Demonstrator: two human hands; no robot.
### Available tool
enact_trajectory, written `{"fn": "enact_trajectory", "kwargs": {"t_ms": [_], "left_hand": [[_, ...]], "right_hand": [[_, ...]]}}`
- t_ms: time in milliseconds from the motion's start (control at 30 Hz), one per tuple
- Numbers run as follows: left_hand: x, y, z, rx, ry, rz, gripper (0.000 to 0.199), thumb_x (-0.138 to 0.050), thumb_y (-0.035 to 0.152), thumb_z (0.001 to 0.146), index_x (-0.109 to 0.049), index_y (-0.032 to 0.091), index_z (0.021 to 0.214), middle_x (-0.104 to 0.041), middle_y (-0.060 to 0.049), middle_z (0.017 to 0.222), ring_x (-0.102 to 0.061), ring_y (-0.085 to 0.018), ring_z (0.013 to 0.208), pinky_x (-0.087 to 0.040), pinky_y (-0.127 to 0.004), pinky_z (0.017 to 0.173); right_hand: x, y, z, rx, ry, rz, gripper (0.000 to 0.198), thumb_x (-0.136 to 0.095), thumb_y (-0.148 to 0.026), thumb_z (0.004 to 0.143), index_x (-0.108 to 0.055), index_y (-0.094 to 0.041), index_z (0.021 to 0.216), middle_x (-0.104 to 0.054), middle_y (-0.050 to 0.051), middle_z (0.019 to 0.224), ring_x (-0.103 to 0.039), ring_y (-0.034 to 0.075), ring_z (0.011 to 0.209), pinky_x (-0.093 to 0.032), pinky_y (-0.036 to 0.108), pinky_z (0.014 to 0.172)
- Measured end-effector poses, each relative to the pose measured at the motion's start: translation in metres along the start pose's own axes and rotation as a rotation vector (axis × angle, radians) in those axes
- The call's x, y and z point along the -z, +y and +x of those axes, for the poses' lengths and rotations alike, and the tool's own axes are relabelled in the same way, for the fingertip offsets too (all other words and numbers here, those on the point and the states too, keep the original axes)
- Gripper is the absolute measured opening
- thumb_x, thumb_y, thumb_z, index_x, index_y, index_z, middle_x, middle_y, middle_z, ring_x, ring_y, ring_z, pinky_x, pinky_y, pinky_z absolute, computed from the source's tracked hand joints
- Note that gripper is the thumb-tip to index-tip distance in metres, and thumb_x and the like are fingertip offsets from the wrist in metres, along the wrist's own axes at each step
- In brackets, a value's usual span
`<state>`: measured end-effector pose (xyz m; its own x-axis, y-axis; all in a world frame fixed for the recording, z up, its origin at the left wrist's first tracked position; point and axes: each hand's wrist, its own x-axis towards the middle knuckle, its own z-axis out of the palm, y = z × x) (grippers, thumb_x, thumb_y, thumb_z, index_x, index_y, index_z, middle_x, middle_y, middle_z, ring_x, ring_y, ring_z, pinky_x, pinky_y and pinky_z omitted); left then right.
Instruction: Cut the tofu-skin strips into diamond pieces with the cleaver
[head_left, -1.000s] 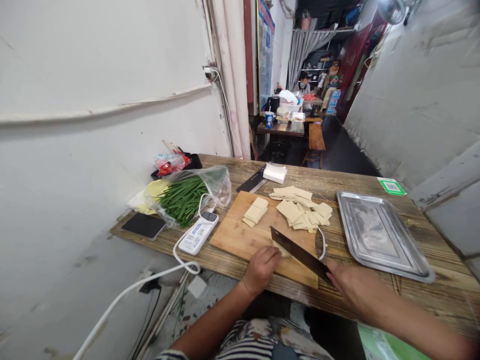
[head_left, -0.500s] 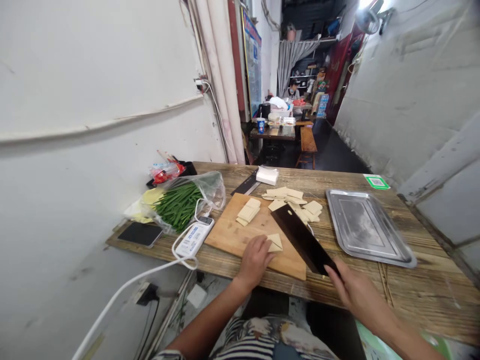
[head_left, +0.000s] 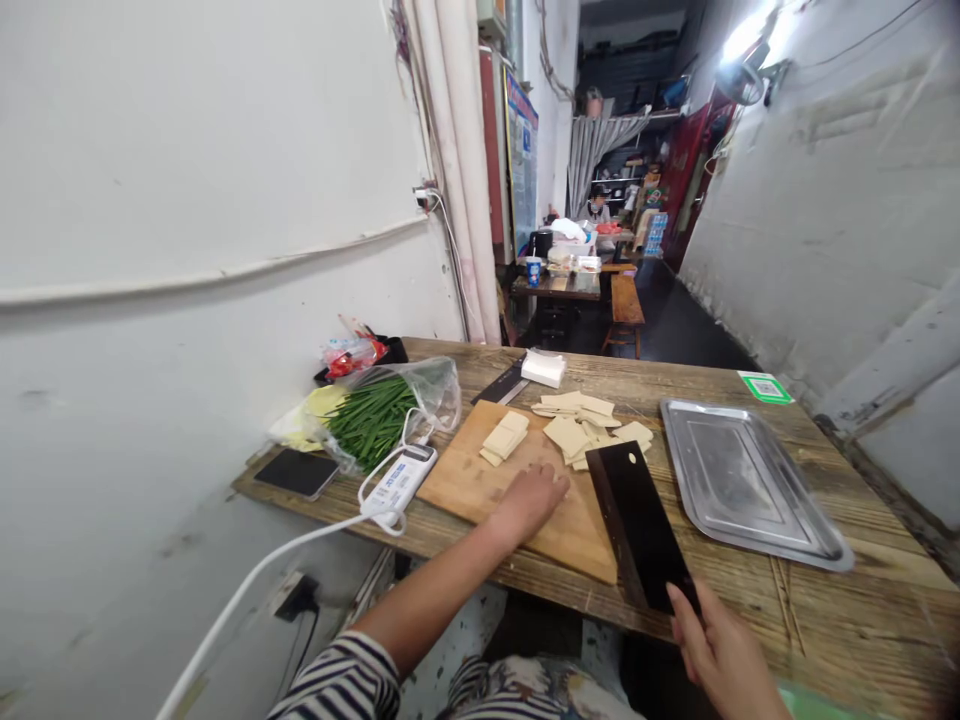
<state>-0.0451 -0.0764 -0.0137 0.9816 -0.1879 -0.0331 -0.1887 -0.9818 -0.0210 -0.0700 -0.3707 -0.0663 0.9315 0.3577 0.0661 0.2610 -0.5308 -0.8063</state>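
My left hand (head_left: pixel 531 501) rests palm down on the wooden cutting board (head_left: pixel 480 480), fingers covering whatever lies under them. My right hand (head_left: pixel 712 645) grips the handle end of a dark cleaver (head_left: pixel 637 525), whose broad blade lies flat near the board's right edge. A small stack of pale tofu-skin pieces (head_left: pixel 505 437) sits on the board's far part. A looser pile of cut tofu-skin sheets (head_left: pixel 589 425) lies just beyond the board on the wooden table (head_left: pixel 810 590).
A steel tray (head_left: pixel 739 475) lies to the right. A bag of green chives (head_left: pixel 375 412), a power strip (head_left: pixel 397 480) with white cable and a phone (head_left: pixel 298 472) sit at the left. A second knife (head_left: pixel 501 383) and a white block (head_left: pixel 543 368) lie farther back. A person sits far down the corridor.
The cleaver went from cutting at the board to lying flat at the board's right edge. My right hand pulled back towards me. My left hand moved forward over the cut pieces.
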Motion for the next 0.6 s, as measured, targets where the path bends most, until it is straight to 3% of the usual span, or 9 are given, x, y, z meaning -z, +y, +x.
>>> {"fn": "enact_trajectory", "kwargs": {"t_ms": [100, 267, 333, 433, 500, 600], "left_hand": [[0.003, -0.007, 0.013, 0.038, 0.043, -0.018, 0.03, -0.04, 0.009, 0.09, -0.054, 0.017, 0.116, -0.059, -0.013, 0.106, -0.057, -0.025, 0.095, -0.05, -0.035, 0.077], [0.002, -0.016, 0.032, 0.186, 0.14, -0.041, 0.033, -0.034, 0.009, 0.093, -0.053, 0.013, 0.119, -0.054, -0.02, 0.12, -0.051, -0.031, 0.113, -0.046, -0.046, 0.09], [0.003, -0.024, 0.033, 0.188, 0.12, -0.064, 0.036, -0.046, 0.014, 0.09, -0.052, 0.016, 0.125, -0.049, -0.021, 0.132, -0.047, -0.034, 0.122, -0.044, -0.049, 0.094], [0.009, -0.046, 0.029, 0.177, 0.098, -0.175, 0.063, -0.069, 0.029, 0.077, -0.045, 0.027, 0.136, -0.041, -0.014, 0.146, -0.041, -0.033, 0.131, -0.038, -0.049, 0.104], [0.012, -0.065, 0.027, 0.318, 0.153, -0.273, 0.063, -0.07, 0.037, 0.076, -0.046, 0.026, 0.134, -0.046, -0.013, 0.142, -0.042, -0.031, 0.131, -0.034, -0.047, 0.107], [0.01, -0.088, 0.029, 0.551, 0.203, -0.347, 0.05, -0.066, 0.039, 0.079, -0.055, 0.014, 0.121, -0.06, -0.02, 0.123, -0.053, -0.033, 0.119, -0.039, -0.046, 0.101]], "right_hand": [[0.0, 0.001, -0.003, -0.036, -0.024, 0.027, 0.05, -0.039, -0.067, 0.09, -0.051, -0.019, 0.096, -0.057, 0.0, 0.055, -0.051, 0.017, 0.038, -0.039, 0.027, 0.04], [-0.001, -0.006, -0.003, -0.049, -0.031, 0.06, 0.047, -0.04, -0.066, 0.091, -0.051, -0.02, 0.092, -0.058, 0.001, 0.058, -0.054, 0.017, 0.042, -0.038, 0.026, 0.039], [-0.003, -0.01, -0.003, -0.027, -0.012, 0.071, 0.046, -0.041, -0.065, 0.091, -0.052, -0.021, 0.089, -0.055, 0.0, 0.055, -0.055, 0.018, 0.043, -0.037, 0.026, 0.038], [-0.006, -0.016, -0.006, -0.016, 0.059, 0.079, 0.044, -0.042, -0.064, 0.091, -0.053, -0.021, 0.087, -0.055, 0.0, 0.055, -0.054, 0.018, 0.043, -0.037, 0.026, 0.039], [-0.006, -0.017, -0.008, -0.033, 0.07, 0.08, 0.046, -0.042, -0.064, 0.091, -0.055, -0.02, 0.094, -0.057, 0.0, 0.057, -0.054, 0.018, 0.044, -0.038, 0.027, 0.04], [-0.007, -0.014, -0.008, -0.044, 0.005, 0.078, 0.054, -0.042, -0.066, 0.09, -0.054, -0.015, 0.106, -0.059, 0.002, 0.06, -0.055, 0.019, 0.043, -0.039, 0.028, 0.039]]}}
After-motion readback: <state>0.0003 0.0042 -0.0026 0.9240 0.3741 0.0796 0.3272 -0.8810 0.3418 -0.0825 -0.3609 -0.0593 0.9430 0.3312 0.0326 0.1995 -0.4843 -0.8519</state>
